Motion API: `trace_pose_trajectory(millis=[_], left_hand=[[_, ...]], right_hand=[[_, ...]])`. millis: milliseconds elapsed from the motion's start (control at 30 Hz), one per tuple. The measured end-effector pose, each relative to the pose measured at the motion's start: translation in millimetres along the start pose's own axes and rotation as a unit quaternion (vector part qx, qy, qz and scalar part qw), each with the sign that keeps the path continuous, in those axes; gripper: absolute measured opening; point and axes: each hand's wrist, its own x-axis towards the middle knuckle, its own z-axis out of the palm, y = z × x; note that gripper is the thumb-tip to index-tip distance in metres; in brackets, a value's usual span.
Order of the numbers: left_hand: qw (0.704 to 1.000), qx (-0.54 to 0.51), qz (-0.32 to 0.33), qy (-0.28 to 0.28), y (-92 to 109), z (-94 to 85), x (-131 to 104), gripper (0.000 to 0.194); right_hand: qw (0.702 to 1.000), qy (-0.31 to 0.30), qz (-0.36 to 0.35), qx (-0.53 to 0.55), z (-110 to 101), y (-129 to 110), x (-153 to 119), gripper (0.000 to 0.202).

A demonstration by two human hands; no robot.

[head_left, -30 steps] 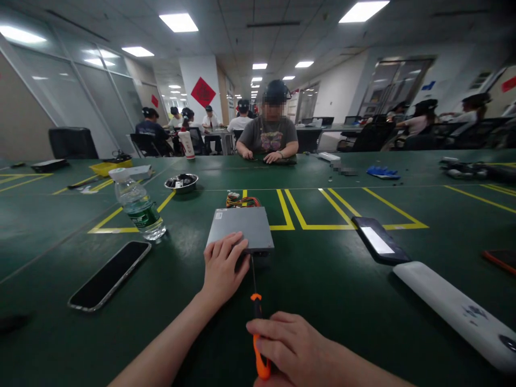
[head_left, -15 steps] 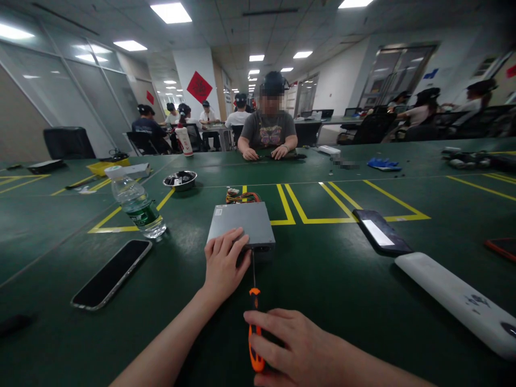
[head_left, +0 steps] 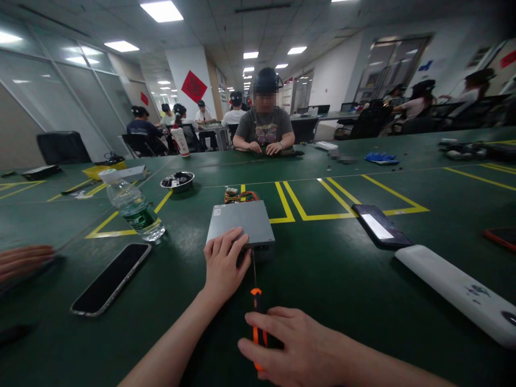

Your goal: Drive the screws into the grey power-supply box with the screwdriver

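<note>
A grey metal computer power supply [head_left: 241, 217] lies flat on the green table, its bundle of coloured wires [head_left: 242, 195] at the far side. My left hand [head_left: 226, 260] grips its near left part, fingers on the top cover and thumb by the near side. An orange and black screwdriver [head_left: 257, 303] points away from me, its shaft reaching the near face of the power supply. The exact spot under its tip is hidden. My right hand [head_left: 292, 344] has its fingers around the screwdriver handle.
On the left are a phone [head_left: 112, 279], a tilted-looking water bottle [head_left: 133, 207] and a metal bowl [head_left: 177, 182] with small dark parts. Another person's hand [head_left: 26, 262] rests at the left edge. Rightward lie a second phone [head_left: 382, 226] and a long white device [head_left: 455, 293]. A co-worker [head_left: 264, 129] sits opposite.
Another person's hand has come in at the left edge. My right fingers have shifted around the screwdriver handle, while my left hand stays on the power supply. The view has turned slightly.
</note>
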Motion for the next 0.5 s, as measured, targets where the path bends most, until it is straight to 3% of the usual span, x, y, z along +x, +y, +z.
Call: trace_pose_trajectory(millis=[233, 333, 500], left_hand=[[1.0, 0.003, -0.003, -0.006, 0.8, -0.2, 0.9, 0.025], [1.0, 0.001, -0.003, -0.005, 1.0, -0.4, 1.3, 0.025], [1.0, -0.002, -0.004, -0.003, 1.0, -0.3, 1.2, 0.024]], right_hand=[[0.998, 0.042, 0.005, -0.035, 0.9, -1.9, -3.7, 0.024], [0.999, 0.02, 0.025, -0.009, 3.6, -2.5, -4.8, 0.031], [1.0, -0.019, 0.002, -0.019, 0.0, -2.2, -0.3, 0.032]])
